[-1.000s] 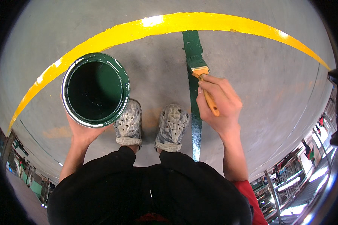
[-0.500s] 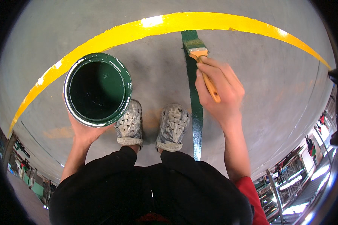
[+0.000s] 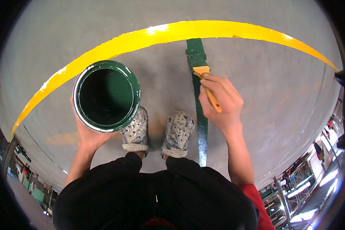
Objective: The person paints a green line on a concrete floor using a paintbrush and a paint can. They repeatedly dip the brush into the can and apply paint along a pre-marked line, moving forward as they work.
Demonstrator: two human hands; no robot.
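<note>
In my left hand (image 3: 89, 132) is an open round paint can (image 3: 136, 86) with dark green paint inside; its rim is smeared green. The can hides most of those fingers. My right hand (image 3: 223, 101) is closed round the orange handle of a flat paintbrush (image 3: 201, 71). The brush's bristles, green with paint, press on a dark green stripe (image 3: 202, 132) on the floor. This stripe runs from near my right foot up to a yellow band (image 3: 203, 31). Toward me its surface is glossy; around the bristles it looks duller and uneven.
My feet, in pale, patterned clogs (image 3: 179, 130), stand on the grey floor (image 3: 280, 96) just left of the green stripe. The yellow band crosses the floor ahead, curving with the lens. Racks and frames (image 3: 295, 188) show at the lower right edge.
My right hand has drawn the brush toward me along the green stripe, away from the yellow band. The can in my left hand has shifted slightly right and nearer.
</note>
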